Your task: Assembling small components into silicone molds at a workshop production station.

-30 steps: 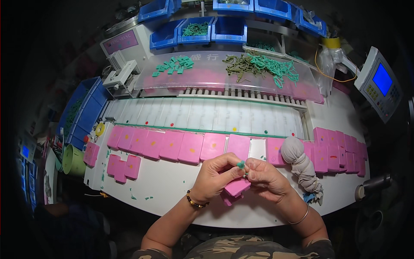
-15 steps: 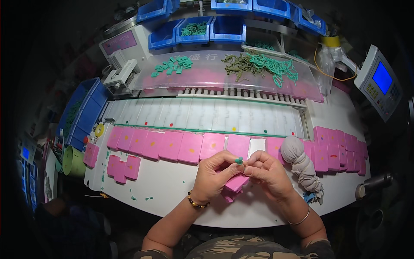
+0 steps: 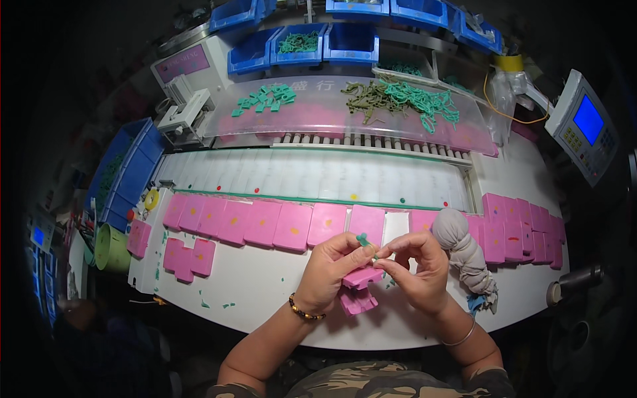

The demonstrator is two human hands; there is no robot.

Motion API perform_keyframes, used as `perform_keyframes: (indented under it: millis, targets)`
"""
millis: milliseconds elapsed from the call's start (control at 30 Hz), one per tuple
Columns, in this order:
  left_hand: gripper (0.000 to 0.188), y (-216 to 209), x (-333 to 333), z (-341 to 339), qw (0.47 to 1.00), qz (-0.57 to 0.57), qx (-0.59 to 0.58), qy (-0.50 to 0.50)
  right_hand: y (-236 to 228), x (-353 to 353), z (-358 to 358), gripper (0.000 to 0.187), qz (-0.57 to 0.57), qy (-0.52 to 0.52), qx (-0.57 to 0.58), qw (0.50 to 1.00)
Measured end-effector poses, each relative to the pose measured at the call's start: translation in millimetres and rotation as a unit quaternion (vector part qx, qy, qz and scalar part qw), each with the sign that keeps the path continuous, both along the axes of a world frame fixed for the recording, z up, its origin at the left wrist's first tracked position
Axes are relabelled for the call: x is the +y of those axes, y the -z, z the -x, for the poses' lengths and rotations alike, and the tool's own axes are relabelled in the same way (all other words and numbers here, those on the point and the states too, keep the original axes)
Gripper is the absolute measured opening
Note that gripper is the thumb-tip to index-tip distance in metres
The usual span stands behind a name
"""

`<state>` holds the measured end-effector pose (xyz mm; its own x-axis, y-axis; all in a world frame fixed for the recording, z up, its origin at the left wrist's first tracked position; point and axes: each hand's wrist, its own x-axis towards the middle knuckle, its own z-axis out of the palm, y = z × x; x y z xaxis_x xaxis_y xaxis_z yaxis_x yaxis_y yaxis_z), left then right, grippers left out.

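Thumb and forefinger of my left hand (image 3: 335, 268) are closed on a small green molded piece (image 3: 362, 239), whose top end sticks up above them. My right hand (image 3: 418, 270) has its thumb and forefinger pinched together at the lower end of that piece, its other fingers curled. Right under the left fingers is a pink notched block (image 3: 361, 278), with a second pink notched part (image 3: 359, 302) below it. Whether my left hand also grips these is hidden. Green scraps (image 3: 389, 282) lie on the white table beside my right hand.
A row of pink blocks (image 3: 262, 223) lines the white belt (image 3: 305, 171). To the right are a grey cloth bundle (image 3: 459, 242) and stacked pink blocks (image 3: 513, 232). Green and olive pieces (image 3: 375, 99) lie on the clear cover behind. A control panel (image 3: 585, 126) stands far right.
The green piece is tipped to the left and more of it shows. My right hand has shifted slightly right. The pink parts beneath show more, and the belt's coloured dots have slid left.
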<state>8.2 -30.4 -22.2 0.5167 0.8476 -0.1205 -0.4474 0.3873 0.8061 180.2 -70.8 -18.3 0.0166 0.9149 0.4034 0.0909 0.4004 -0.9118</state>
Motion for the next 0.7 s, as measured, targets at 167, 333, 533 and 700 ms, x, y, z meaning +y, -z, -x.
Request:
perform_keyframes:
  millis: [167,333,533,700]
  targets:
    - [0.01,1,5,2,0.997,0.071,-0.003,-0.004,-4,10,-5,0.033,-0.127,0.029,-0.148,0.98]
    - [0.012,-2,5,3,0.996,0.087,-0.007,0.016,-4,14,-4,0.035,-0.235,0.039,-0.195,0.951]
    - [0.013,1,5,2,0.994,0.097,-0.016,0.044,-6,14,-5,0.039,-0.319,0.069,-0.303,0.896]
    - [0.011,-1,4,1,0.997,0.07,0.0,0.045,-1,9,-5,0.036,-0.209,0.039,-0.234,0.949]
